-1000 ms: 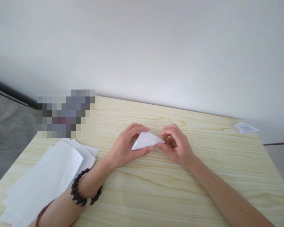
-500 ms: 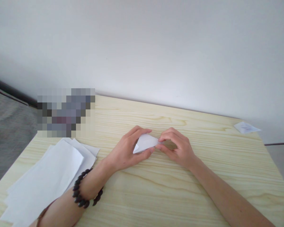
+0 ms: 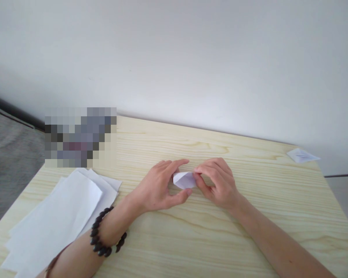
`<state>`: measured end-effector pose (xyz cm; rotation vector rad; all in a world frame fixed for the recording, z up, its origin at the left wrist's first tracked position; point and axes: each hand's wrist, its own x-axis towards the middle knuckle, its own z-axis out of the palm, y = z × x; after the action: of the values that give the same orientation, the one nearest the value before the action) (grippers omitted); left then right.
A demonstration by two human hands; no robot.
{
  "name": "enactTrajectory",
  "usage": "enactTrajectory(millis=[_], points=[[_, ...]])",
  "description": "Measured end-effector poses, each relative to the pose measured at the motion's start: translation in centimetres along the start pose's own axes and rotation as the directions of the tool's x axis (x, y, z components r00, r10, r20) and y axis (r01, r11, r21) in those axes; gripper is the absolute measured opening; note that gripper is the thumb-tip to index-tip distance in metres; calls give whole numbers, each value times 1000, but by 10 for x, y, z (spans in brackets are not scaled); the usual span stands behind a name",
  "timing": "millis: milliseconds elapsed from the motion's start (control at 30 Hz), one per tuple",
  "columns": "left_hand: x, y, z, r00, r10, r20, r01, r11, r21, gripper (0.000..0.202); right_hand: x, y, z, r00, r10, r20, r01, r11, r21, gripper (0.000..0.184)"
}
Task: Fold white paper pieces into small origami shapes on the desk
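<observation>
Paper form [image 3: 185, 180]: small, white, folded; between left hand [image 3: 159, 187] and right hand [image 3: 219, 183], over the middle of the worktop [image 3: 174, 141]; impossible to tell whether touching it or just clear of it.
Outline: broad, flat and triangular a second ago; now short and many-sided, with a shaded face and crease lines in view; right end hidden under fingers.
Meaning of the change: probably turned or spread along the folds, so less flat and less settled in shape; by the look of it, steadied mainly from the right.
Right hand: thumb and forefinger together, clamped on the right end of the paper form; farther in over the tip than a second ago.
Left hand: thumb and forefinger apart, curved around the left end; thumb tip at the lower edge, forefinger clear above; looser than before; contact behind the paper impossible to tell.
Bead bracelet [image 3: 97, 233]: dark, worn behind the left hand, beside the sheets.
Sheets [image 3: 58, 208]: white, loosely stacked, at the left of the worktop; unchanged.
Pointed paper fold [image 3: 303, 155]: white, at the far right corner, near the wall [image 3: 191, 58]; undisturbed.
Pixelated patch [image 3: 81, 139]: over the far left corner; contents unreadable.
</observation>
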<state>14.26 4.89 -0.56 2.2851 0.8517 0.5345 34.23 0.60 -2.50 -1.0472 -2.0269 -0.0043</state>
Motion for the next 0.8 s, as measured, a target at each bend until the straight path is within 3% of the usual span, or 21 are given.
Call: enactTrajectory(millis=[100,300,467,667,800], points=[[-1,1,1,1000,-12,18,12,999,39,59,1,-1,0,1000,10,30,-9,999,-31,18],[-1,4,0,1000,-15,26,15,1000,27,51,1,2,2,993,50,103,-59,994,90,7],[0,7,0,999,-51,4,51,999,12,59,0,3,3,994,18,105,-29,995,100,6],[-1,8,6,986,-133,-103,134,991,-3,43,0,-1,4,998,13,59,-18,996,89,6],[-2,5,7,977,-120,-177,116,993,-35,31,-1,-3,5,996,95,1,-94,992,81,15]])
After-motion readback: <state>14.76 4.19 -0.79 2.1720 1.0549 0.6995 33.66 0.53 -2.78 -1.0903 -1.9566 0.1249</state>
